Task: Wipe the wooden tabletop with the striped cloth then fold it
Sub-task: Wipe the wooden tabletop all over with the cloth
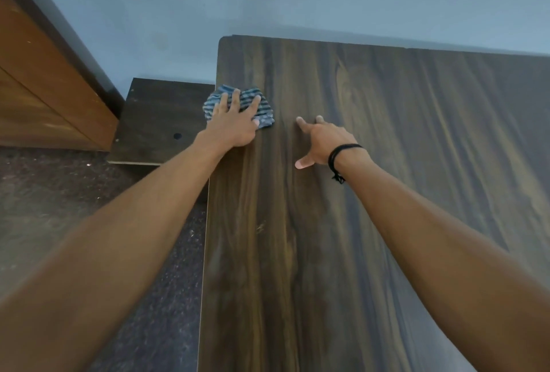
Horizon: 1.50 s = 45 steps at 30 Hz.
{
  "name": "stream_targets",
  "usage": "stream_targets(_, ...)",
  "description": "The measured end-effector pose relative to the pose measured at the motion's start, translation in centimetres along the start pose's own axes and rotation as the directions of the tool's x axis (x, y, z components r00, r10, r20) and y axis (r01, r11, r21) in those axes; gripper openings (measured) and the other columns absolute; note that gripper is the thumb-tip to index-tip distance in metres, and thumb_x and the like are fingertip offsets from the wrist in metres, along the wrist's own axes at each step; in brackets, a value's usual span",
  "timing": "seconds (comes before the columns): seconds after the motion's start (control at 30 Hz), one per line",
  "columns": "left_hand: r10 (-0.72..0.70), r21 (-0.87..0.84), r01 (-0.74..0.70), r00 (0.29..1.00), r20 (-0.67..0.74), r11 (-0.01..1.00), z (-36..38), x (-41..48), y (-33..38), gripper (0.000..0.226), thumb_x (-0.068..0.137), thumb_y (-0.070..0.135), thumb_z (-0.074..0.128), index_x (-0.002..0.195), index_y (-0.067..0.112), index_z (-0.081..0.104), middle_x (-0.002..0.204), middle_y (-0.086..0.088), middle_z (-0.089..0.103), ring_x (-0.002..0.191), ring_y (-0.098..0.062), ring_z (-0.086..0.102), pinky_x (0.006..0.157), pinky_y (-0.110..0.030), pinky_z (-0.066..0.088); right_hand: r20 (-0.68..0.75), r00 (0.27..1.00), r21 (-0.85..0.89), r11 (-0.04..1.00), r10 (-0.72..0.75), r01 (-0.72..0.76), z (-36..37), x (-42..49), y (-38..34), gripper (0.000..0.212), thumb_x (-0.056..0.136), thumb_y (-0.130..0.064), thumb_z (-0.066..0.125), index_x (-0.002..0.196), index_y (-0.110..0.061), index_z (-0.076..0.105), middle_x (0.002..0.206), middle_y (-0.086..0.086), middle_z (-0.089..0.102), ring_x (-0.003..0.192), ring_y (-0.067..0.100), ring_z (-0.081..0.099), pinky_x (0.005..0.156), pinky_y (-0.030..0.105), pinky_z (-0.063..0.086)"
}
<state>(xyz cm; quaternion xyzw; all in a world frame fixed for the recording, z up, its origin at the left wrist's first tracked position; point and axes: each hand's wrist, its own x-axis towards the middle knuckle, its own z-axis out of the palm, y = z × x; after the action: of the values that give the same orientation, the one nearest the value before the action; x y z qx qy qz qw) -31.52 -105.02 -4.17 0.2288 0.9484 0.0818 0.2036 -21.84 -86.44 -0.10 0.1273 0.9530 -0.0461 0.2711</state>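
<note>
A: Far left: brown door (44, 95), low board (154, 121) beside it.
B: Left hand (233, 124) spread flat, pressing bunched cloth (262, 117) at tabletop (387, 193) left edge.
A: Right hand (323, 142) splayed, empty, on bare wood; black wristband (337, 157).

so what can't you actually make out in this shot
Head view only:
- Middle of the striped cloth: covered by the left hand.
- Tabletop right and near ends: cut off by the frame edge.
- Right hand palm and curled fingers: hidden by its own back.
- Dust or dirt on the wood: too blurred to tell.
</note>
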Motion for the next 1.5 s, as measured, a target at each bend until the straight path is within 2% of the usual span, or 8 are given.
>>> stream_targets(0.2, 0.098, 0.089, -0.100, 0.995, 0.033, 0.991, 2.1, -0.8, -0.7, 0.059, 0.106, 0.046, 0.020, 0.157, 0.036, -0.009, 0.165, -0.014, -0.015, 0.151, -0.037, -0.012, 0.123, -0.054, -0.001, 0.057, 0.998, 0.009, 1.000, -0.023, 0.022, 0.8, 0.7, 0.3, 0.106, 0.085, -0.044, 0.078, 0.160, -0.041, 0.004, 0.169, 0.013, -0.007, 0.149, 0.053, 0.014, 0.118, 0.059, 0.028)
stream_targets(0.37, 0.002, 0.010, -0.002, 1.000, 0.024, 1.000, -2.4, 5.6, -0.1, 0.061, 0.106, 0.049, 0.025, 0.158, 0.038, -0.004, 0.165, -0.012, -0.015, 0.151, -0.037, -0.012, 0.123, -0.050, -0.003, 0.085, 0.996, -0.007, 1.000, -0.027, 0.027, 0.5, 1.1, -0.1, 0.107, 0.084, -0.047, 0.078, 0.161, -0.038, 0.004, 0.168, 0.018, -0.005, 0.146, 0.053, 0.022, 0.118, 0.059, 0.028)
stream_targets(0.53, -0.014, 0.000, 0.014, 0.999, 0.035, 1.000, -1.7, 5.9, -0.3, 0.059, 0.106, 0.047, 0.024, 0.157, 0.040, -0.006, 0.165, -0.009, -0.018, 0.151, -0.034, -0.016, 0.121, -0.049, -0.007, -0.052, 0.998, 0.017, 0.999, -0.041, 0.042, -1.9, 1.5, 0.0, 0.096, 0.077, -0.048, 0.084, 0.156, -0.031, 0.033, 0.156, 0.015, 0.037, 0.133, 0.040, 0.050, 0.102, 0.047, 0.048)
stream_targets(0.8, -0.040, 0.028, 0.038, 0.996, 0.086, 0.999, -2.0, 7.0, -0.2, 0.062, 0.106, 0.047, 0.028, 0.157, 0.041, -0.007, 0.165, -0.008, -0.019, 0.151, -0.033, -0.016, 0.121, -0.048, -0.006, 0.060, 0.998, 0.029, 0.999, -0.019, 0.018, -2.9, 5.8, -1.3, 0.117, 0.076, -0.052, 0.083, 0.161, -0.035, 0.004, 0.169, 0.014, -0.004, 0.150, 0.050, 0.015, 0.118, 0.059, 0.029)
stream_targets(1.0, -0.051, -0.003, 0.051, 0.997, 0.056, 0.999, -4.8, 11.8, -1.4, 0.062, 0.106, 0.049, 0.025, 0.156, 0.039, -0.009, 0.164, -0.010, -0.021, 0.150, -0.036, -0.017, 0.121, -0.050, -0.007, 0.092, 0.995, 0.024, 0.999, -0.033, 0.031, -2.9, 6.5, -1.2, 0.114, 0.081, -0.050, 0.080, 0.162, -0.032, 0.002, 0.168, 0.016, -0.008, 0.148, 0.056, 0.010, 0.119, 0.058, 0.026)
stream_targets(1.23, 0.128, 0.069, -0.132, 0.990, 0.057, 0.989, -0.5, 6.1, -0.3, 0.059, 0.106, 0.046, 0.017, 0.155, 0.040, -0.014, 0.161, -0.005, -0.027, 0.149, -0.031, -0.022, 0.123, -0.051, -0.006, 0.086, 0.995, 0.045, 0.998, -0.043, 0.040, -2.8, 6.4, -0.6, 0.112, 0.083, -0.049, 0.078, 0.162, -0.033, 0.001, 0.169, 0.012, -0.009, 0.149, 0.055, 0.005, 0.116, 0.061, 0.031)
stream_targets(1.4, -0.081, -0.056, 0.081, 0.997, 0.012, 0.995, -6.1, 14.7, -1.7, 0.060, 0.106, 0.046, 0.023, 0.158, 0.034, -0.005, 0.164, -0.013, -0.019, 0.150, -0.038, -0.015, 0.122, -0.051, -0.005, 0.089, 0.994, 0.047, 0.997, -0.059, 0.055, -2.5, 6.8, -0.2, 0.112, 0.081, -0.051, 0.079, 0.161, -0.037, 0.001, 0.169, 0.009, -0.009, 0.150, 0.052, 0.006, 0.117, 0.059, 0.030)
stream_targets(1.5, -0.008, -0.002, 0.008, 1.000, 0.009, 1.000, -4.6, 11.9, -0.4, 0.061, 0.106, 0.044, 0.024, 0.157, 0.035, -0.010, 0.163, -0.012, -0.024, 0.150, -0.036, -0.019, 0.122, -0.052, -0.007, 0.081, 0.995, 0.054, 0.998, -0.049, 0.045, -2.2, 6.9, -0.2, 0.112, 0.081, -0.051, 0.079, 0.161, -0.040, 0.001, 0.169, 0.006, -0.009, 0.151, 0.051, 0.005, 0.115, 0.059, 0.034)
